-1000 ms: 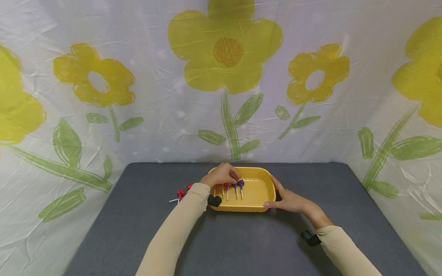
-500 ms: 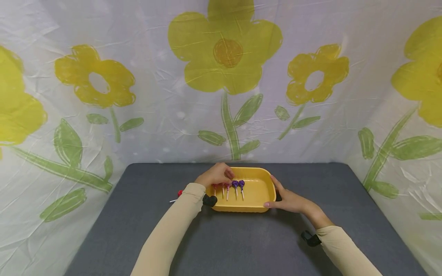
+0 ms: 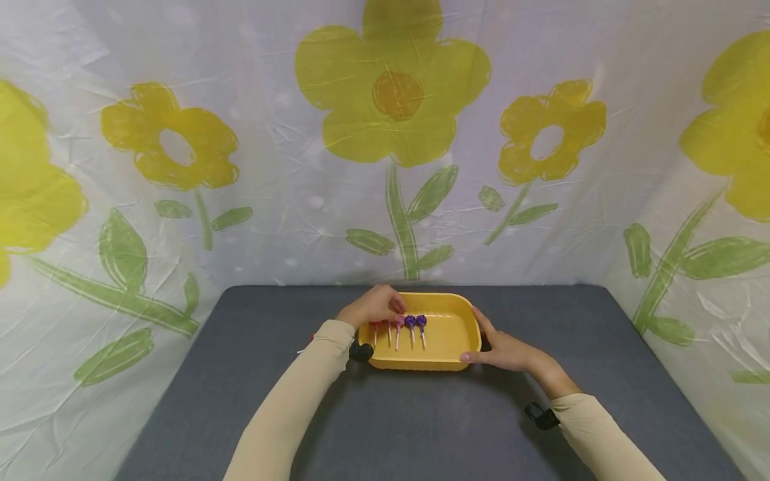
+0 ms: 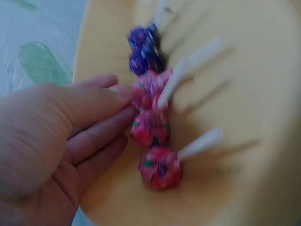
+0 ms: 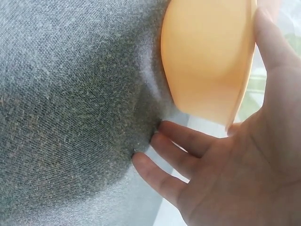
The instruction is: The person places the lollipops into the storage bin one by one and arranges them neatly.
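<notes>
A yellow tray (image 3: 451, 337) holds several wrapped lollipops in a row, sticks toward the person. Two purple lollipops (image 3: 416, 322) lie at the right end of the row; pinkish-red ones (image 4: 160, 168) are at the left end. My left hand (image 3: 374, 305) reaches over the tray's left side. In the left wrist view, its thumb and fingertips pinch the head of a pink lollipop (image 4: 145, 89) beside the purple pair. My right hand (image 3: 504, 349) holds the tray's right end, thumb at the front corner and forefinger along the side. Its other fingers (image 5: 157, 179) are spread below the rim.
Left of the tray, a bit of red lollipop (image 3: 312, 338) and its white stick show past the left sleeve, mostly hidden. The dark grey table (image 3: 415, 427) runs back to a hanging cloth (image 3: 265, 167) printed with yellow flowers.
My left hand has left the purple lollipops, moved left, and come to the pink one, which has shifted slightly right. The right hand keeps its hold on the tray.
</notes>
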`<state>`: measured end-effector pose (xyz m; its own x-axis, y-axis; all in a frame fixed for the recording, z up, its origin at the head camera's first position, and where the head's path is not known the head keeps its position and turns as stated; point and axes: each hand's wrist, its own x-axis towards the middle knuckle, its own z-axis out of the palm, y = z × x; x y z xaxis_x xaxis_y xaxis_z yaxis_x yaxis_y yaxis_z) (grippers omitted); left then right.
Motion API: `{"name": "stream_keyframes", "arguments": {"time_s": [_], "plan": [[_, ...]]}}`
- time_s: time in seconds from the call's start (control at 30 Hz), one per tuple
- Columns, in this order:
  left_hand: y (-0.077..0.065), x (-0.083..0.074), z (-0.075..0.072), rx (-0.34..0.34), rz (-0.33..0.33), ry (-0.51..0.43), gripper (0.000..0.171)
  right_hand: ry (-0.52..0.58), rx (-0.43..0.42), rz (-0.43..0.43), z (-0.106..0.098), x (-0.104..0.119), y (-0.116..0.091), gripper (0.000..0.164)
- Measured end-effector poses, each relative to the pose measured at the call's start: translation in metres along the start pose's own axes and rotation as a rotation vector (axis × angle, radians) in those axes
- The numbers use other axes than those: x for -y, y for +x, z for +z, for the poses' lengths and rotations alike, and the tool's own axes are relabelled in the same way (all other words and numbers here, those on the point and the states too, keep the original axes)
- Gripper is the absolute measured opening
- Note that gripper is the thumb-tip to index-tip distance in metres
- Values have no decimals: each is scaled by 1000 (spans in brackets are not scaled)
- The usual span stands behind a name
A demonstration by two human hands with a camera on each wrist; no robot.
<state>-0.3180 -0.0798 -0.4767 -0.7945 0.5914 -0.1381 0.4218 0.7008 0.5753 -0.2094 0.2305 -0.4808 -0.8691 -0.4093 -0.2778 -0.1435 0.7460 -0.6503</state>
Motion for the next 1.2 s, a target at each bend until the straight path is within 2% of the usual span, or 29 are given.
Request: {"name": "stream_keyframes", "arguments": {"time_s": [0.3, 0.53, 0.7, 1.0, 1.2], "plan": [[-3, 0, 3, 6, 1, 138, 26, 8, 1, 0, -1, 0, 1, 118], [-4, 1, 2, 38, -22, 84, 28, 27, 5, 3, -1, 0, 1, 117], [-5, 2, 3, 32, -21, 62, 25, 20, 5, 2, 0, 0, 0, 117], [-4, 1, 6, -9, 15, 110, 18, 19, -4, 6, 1, 0, 0, 117], [-4, 1, 5, -22, 31, 108, 18, 23, -4, 0, 1, 1, -1, 117]]}}
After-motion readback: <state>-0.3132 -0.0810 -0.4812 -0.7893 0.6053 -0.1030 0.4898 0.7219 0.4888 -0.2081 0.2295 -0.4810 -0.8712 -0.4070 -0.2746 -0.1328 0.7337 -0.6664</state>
